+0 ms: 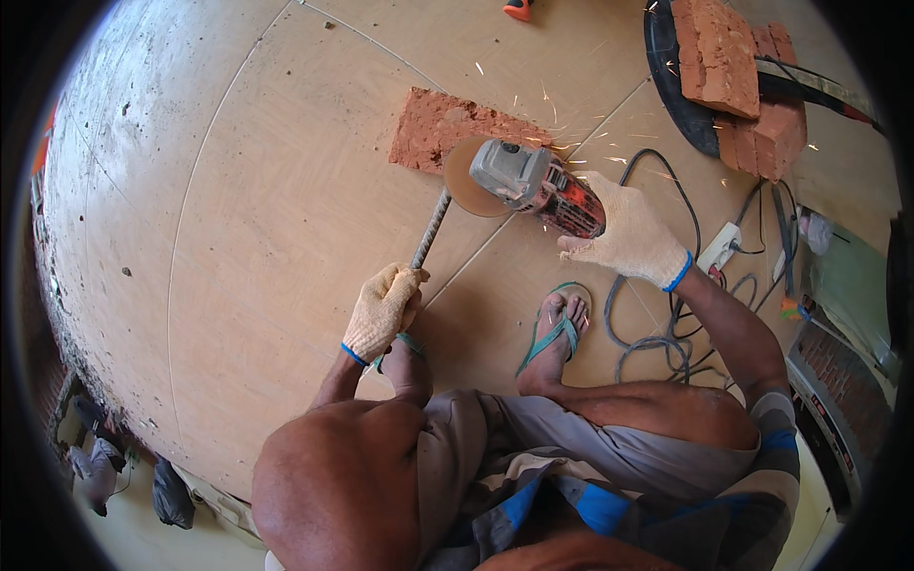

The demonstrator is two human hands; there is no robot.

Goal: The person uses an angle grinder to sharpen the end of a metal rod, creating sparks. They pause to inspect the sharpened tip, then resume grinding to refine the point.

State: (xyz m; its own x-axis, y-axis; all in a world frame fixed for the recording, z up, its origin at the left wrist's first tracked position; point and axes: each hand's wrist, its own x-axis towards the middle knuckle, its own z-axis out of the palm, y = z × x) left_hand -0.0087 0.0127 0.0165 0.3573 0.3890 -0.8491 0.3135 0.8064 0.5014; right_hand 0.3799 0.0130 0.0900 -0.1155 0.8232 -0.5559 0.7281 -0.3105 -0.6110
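My right hand [628, 233], in a cream knit glove with a blue cuff, is wrapped round a red and grey angle grinder [543, 186]. The grinder's round brown disc [464, 181] meets the upper end of a ribbed steel bar [433, 226], and sparks fly off to the right. My left hand [381, 309], gloved alike, is closed on the bar's lower part. Directly behind the disc lies a rough red brick [428, 124] on the tiled floor. The grinder's body hides part of the brick.
Stacked red bricks [719, 62] stand at the far right beside a black curved object [681, 95]. Looped grey cable [657, 352] and a white power strip [719, 247] lie right of my feet. My sandalled right foot [555, 333] is close below the grinder. An orange-tipped object [517, 9] is at the top.
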